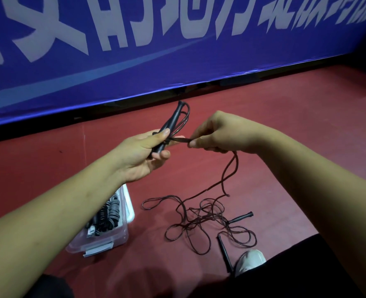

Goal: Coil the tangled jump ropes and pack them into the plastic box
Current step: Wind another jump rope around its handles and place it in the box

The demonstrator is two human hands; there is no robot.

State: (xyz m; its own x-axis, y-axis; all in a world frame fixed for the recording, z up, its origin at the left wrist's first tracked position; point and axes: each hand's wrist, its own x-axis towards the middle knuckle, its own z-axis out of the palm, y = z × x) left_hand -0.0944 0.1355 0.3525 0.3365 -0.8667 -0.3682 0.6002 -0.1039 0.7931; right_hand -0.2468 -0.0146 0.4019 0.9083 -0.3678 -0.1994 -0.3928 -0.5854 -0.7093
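Red sports floor point(285, 125) runs up to a blue banner point(134, 61) with large white characters; the work is done low over the floor. Left hand point(143, 153) grip: fingers and thumb are curled round a black jump-rope handle point(171, 119), which tilts away toward the banner. Several loops of cord point(185, 117) are folded alongside it. I cannot tell whether one handle or two sit in that grip. Right hand point(216, 132) grip: the thumb and fingers are pinched closed on a short taut strand point(178, 139) that crosses to the handle just under the left thumb. Judgement: this is a binding turn, with the left hand acting as a fixed post so the folded loops cannot spring apart. The right hand supplies the tension. From the right hand the trailing cord point(229, 173) hangs down to a loose tangle point(201, 220) on the floor, so much of the rope remains uncoiled. Two more black handles lie at the tangle, one at its right edge point(241, 217) and one nearer the white shoe point(249, 261). I cannot tell whether they belong to the held rope or to another. The clear plastic box point(104, 244) stands open on the floor below the left forearm and holds coiled ropes point(109, 214). It is probably placed within easy reach so that a finished bundle can be dropped in. Risk: slack drawn up from the tangle may snag on a crossing and pull the wrap loose.
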